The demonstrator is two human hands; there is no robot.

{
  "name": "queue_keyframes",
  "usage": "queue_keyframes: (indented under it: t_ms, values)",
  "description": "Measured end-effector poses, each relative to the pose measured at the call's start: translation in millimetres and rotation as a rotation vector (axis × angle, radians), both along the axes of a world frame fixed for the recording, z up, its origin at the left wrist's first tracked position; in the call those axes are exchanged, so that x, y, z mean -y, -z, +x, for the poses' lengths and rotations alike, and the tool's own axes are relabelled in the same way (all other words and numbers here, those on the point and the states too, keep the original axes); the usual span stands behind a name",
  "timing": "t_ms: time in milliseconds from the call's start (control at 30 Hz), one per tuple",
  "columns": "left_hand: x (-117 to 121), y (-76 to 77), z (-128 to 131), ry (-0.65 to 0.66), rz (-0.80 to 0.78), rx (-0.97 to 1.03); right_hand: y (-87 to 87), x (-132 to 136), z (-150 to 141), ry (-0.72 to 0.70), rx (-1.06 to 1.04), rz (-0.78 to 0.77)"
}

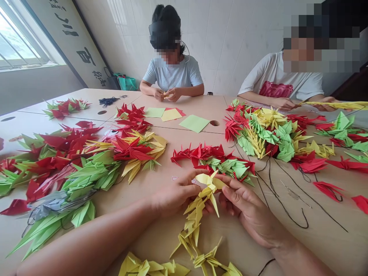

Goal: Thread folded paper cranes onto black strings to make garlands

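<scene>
A string of yellow folded paper cranes (194,220) runs from between my hands down to the table in front of me. My left hand (174,193) closes round its upper end from the left, thumb and fingers by the top crane (211,183). From the other side my right hand (248,209) pinches that crane's wing between thumb and fingers. More yellow cranes (152,267) lie at the near edge. Just beyond my hands is a bunch of red and green cranes (214,159).
Heaps of strung cranes lie at left (57,153) and right (267,128). Black cords (287,207) and a needle threader (294,194) lie at right. Green paper squares (194,123) sit mid-table. Across, one person (174,74) folds yellow paper; another (283,82) holds yellow strips.
</scene>
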State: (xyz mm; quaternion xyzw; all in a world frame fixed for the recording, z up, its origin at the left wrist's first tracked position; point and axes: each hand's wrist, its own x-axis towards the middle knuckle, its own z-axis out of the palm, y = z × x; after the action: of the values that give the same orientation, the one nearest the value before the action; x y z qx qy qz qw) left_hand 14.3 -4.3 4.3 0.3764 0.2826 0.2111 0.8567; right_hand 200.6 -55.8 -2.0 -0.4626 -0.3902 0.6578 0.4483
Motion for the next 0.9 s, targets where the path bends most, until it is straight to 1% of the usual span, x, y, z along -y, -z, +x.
queue_keyframes:
  t_ms: [67,167,233,333,367,433,500,533,667,733,833,900]
  values:
    - [0.5,0.1,1.1,-0.030,-0.003,-0.003,-0.7,0.4,-2.5,-0.009,0.046,0.037]
    - [1.1,0.4,1.7,-0.071,0.037,-0.066,0.2,1.7,-4.9,-0.010,0.151,0.101]
    - [1.1,0.9,1.4,-0.086,0.080,-0.117,1.8,3.2,-4.9,0.031,0.261,0.157]
    - [0.5,2.7,0.2,-0.080,0.135,-0.158,2.3,5.7,-3.8,0.119,0.440,0.298]
    - [0.1,3.4,-0.3,-0.074,0.154,-0.166,1.4,6.6,-3.9,0.114,0.494,0.338]
    - [-0.4,4.6,-1.1,-0.057,0.203,-0.179,-1.5,8.1,-5.2,0.037,0.592,0.381]
    - [-0.3,4.6,-1.7,-0.034,0.266,-0.202,-4.8,9.2,-7.6,-0.066,0.669,0.369]
    - [0.1,4.1,-1.9,-0.023,0.296,-0.215,-6.0,9.4,-8.7,-0.093,0.692,0.363]
    - [2.3,0.3,-2.1,0.036,0.373,-0.214,-6.7,7.9,-9.5,-0.118,0.724,0.358]
    - [2.8,-0.8,-2.3,0.060,0.463,-0.238,-5.6,6.0,-7.7,-0.131,0.714,0.335]
    - [2.4,0.0,-3.0,0.070,0.627,-0.297,-4.4,3.3,-4.6,-0.127,0.657,0.286]
    - [1.9,1.1,-3.3,0.074,0.653,-0.282,-4.0,1.9,-3.0,-0.125,0.602,0.263]
